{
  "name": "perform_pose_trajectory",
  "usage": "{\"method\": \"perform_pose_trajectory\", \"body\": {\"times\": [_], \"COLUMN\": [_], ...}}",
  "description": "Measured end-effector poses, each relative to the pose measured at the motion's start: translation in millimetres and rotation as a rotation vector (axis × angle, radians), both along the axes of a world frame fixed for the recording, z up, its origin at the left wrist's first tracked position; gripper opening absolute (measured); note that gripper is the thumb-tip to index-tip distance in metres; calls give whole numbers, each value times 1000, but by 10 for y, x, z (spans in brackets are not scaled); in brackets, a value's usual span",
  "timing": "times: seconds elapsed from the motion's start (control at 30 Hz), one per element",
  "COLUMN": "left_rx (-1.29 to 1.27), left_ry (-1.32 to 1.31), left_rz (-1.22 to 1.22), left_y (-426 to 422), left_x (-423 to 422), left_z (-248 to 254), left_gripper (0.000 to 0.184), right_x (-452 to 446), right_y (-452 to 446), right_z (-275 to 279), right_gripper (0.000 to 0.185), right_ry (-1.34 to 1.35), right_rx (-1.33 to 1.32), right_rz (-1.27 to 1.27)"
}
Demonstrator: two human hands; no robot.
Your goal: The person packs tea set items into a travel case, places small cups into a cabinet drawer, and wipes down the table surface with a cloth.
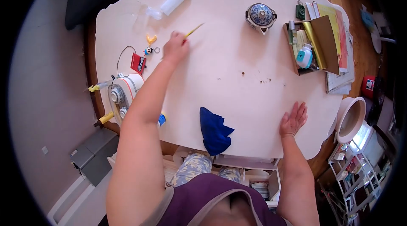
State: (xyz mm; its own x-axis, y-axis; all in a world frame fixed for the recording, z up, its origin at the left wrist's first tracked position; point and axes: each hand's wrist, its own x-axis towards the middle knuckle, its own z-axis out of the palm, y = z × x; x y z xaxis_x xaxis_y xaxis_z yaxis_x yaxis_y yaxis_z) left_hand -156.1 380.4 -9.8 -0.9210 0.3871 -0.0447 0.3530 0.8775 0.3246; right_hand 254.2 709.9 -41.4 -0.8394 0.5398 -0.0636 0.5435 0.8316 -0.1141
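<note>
A thin yellow stick, perhaps a pencil, is held in my left hand, whose fingers are closed around it over the white table. Its far end points up and to the right. My right hand lies at the table's right front part, palm down with the fingers stretched out and nothing in it. Small dark bits are scattered between the hands, nearer my right hand. A crumpled blue cloth lies at the front edge.
A sewing machine, a red packet and a keyring figure are at left. A white roll lies behind. A lidded blue-and-white pot stands at back right, beside an open box and papers.
</note>
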Motion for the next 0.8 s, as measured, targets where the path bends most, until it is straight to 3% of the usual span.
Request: {"method": "perform_pose_trajectory", "body": {"times": [0.1,0.2,0.27,0.33,0.43,0.6,0.77,0.8], "left_rx": [-42,-140,236,335,353,105,285,426], "left_ry": [29,84,241,111,135,-122,-244,-333], "left_rz": [29,250,418,523,534,475,572,659], "left_y": [-751,-999,-964,-693,-552,-490,-463,-509], "left_x": [-27,-219,-588,-912,-1427,-1569,-1157,-1137], "left_z": [-41,-41,-117,21,-179,-272,219,359], "left_gripper": [14,19,30,36,37,43,47,50], "right_x": [-6,-22,-9,-8,-5,-22,-21,-20], "right_y": [1,-9,-8,-2,-23,-7,-6,-8], "right_z": [5,19,2,4,34,16,6,10], "right_gripper": [68,67,67,66,67,67,67,67], "right_ry": [8,-1,-4,-11,-6,-16,-3,-7], "right_rx": [6,4,16,33,25,30,18,20], "right_rz": [7,-2,6,10,10,17,15,16]}}
